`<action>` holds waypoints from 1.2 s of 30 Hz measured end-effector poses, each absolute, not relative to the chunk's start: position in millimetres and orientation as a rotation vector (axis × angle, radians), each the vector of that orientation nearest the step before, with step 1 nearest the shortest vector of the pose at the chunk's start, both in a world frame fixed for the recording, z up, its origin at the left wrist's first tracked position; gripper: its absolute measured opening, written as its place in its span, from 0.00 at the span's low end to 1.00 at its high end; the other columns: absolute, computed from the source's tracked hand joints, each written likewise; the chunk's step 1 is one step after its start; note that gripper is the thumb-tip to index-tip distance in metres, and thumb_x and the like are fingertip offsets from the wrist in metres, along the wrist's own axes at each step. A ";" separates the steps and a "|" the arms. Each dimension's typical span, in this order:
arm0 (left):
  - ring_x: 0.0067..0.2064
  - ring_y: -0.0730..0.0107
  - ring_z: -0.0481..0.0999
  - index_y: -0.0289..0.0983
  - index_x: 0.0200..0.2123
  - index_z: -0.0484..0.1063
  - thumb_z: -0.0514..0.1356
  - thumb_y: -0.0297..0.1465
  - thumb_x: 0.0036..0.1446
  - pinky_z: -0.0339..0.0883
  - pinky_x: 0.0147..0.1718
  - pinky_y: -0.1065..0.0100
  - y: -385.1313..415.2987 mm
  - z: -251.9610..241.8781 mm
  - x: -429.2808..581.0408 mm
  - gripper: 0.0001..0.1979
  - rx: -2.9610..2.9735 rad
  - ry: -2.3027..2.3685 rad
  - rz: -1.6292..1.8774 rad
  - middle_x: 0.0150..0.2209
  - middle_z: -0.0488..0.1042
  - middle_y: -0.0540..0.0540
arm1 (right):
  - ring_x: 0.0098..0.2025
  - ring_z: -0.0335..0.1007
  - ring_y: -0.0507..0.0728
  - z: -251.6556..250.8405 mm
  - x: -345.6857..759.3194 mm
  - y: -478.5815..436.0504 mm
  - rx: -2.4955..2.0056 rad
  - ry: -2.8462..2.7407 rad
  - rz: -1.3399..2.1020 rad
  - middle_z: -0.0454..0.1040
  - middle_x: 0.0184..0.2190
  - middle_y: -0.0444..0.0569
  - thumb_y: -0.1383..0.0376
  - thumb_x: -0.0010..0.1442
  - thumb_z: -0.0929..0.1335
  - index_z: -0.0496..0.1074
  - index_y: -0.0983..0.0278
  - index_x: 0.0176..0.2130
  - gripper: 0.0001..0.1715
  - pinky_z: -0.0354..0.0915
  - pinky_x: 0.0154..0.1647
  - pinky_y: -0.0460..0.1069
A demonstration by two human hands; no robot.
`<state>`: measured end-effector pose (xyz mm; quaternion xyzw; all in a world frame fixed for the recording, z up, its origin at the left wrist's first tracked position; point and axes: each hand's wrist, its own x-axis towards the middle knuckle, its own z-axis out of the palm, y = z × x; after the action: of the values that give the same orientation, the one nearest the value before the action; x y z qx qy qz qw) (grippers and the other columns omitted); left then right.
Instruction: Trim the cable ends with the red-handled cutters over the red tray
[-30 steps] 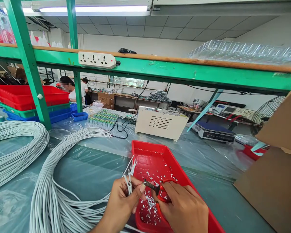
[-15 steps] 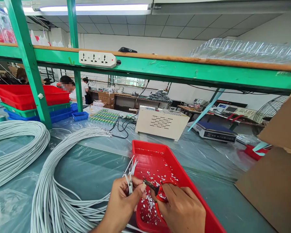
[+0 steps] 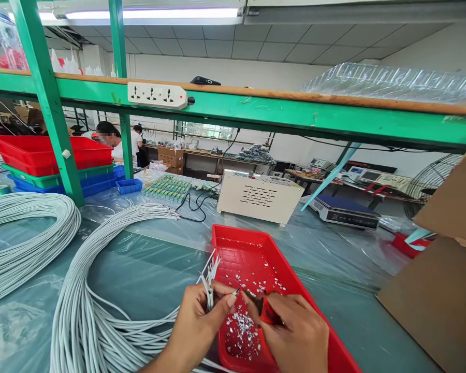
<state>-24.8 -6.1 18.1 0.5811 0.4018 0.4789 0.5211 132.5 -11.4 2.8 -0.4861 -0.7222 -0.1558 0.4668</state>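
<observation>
Over the red tray, my left hand is closed around several white cables, pinching one cable's end between thumb and finger. That tip looks dark and points at my right hand. Red-handled cutters are in my right hand, their dark jaws mostly covered by the fingers. A finger of that hand comes close to the cable tip; whether it touches, I cannot tell. Small silvery scraps lie in the tray below both hands. From the left hand, cables run back to a large curved bundle.
Another cable coil lies at far left, near stacked plastic trays. A beige metal box and a blue-topped scale stand behind the tray. Cardboard borders the right. A green shelf beam crosses above.
My right hand has turned the cutters, so their jaws now show less and a finger is nearer the cable tip. My left hand has shifted slightly right with its cables.
</observation>
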 end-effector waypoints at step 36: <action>0.25 0.82 0.63 0.32 0.37 0.70 0.66 0.28 0.37 0.56 0.24 0.79 -7.0 11.6 -21.2 0.19 0.976 0.606 0.864 0.28 0.65 0.49 | 0.25 0.58 0.51 35.7 174.8 -36.6 -1.419 -1.935 0.102 0.62 0.18 0.45 0.60 0.56 0.61 0.60 0.66 0.20 0.17 0.57 0.26 0.42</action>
<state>-21.2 -7.0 11.6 0.4470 0.2774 0.3958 0.7527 174.8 -36.6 35.7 -0.5508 -0.7512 0.0396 0.3616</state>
